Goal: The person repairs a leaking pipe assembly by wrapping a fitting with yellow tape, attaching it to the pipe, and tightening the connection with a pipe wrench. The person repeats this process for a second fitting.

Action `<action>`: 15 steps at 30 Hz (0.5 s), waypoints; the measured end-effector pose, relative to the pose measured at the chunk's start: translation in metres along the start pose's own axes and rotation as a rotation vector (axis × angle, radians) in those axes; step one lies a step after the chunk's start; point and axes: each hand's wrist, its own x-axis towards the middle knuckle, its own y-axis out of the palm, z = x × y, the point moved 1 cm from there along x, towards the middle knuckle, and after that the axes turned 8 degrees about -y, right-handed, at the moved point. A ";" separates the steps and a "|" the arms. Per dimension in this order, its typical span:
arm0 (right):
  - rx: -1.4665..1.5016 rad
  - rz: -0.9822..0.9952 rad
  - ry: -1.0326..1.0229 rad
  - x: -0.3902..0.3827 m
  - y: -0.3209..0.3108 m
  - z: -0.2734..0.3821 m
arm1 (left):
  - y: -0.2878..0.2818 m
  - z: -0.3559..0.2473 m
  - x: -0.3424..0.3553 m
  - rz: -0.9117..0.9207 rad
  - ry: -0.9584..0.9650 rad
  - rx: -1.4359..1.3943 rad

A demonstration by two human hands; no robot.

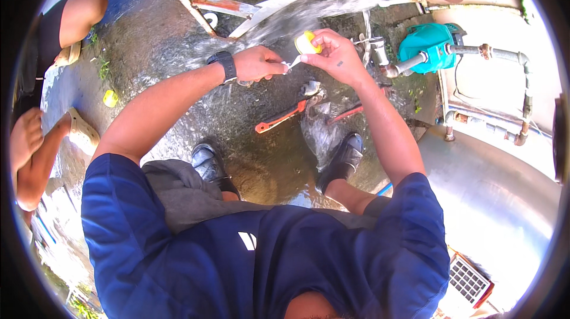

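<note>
Yellow tape roll, just one in hand, upper centre of the frame: the right hand grips it, the left hand pinches its single white strip; two red-handled tools lie mid-frame.

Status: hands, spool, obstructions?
Right hand holds yellow spool. Left hand pinches white strip running from it. Water gushes beyond hands; red-handled wrench on ground below.

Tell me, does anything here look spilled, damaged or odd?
Yes. Water gushes past the rust-stained metal frame and splashes the ground, perhaps a leak. A red-handled wrench lies on that wet ground, an odd spot for tools.
</note>
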 end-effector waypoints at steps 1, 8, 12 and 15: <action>-0.039 -0.018 -0.021 0.000 0.001 0.002 | 0.000 0.001 0.000 -0.009 0.014 0.008; -0.095 -0.113 -0.059 -0.002 0.004 -0.007 | 0.009 0.000 -0.001 0.012 0.094 -0.011; -0.059 -0.114 0.147 -0.005 0.002 -0.023 | 0.010 -0.006 -0.006 -0.011 0.201 -0.193; 0.097 -0.095 0.326 -0.018 0.011 -0.027 | 0.001 -0.010 -0.008 -0.142 0.286 -0.301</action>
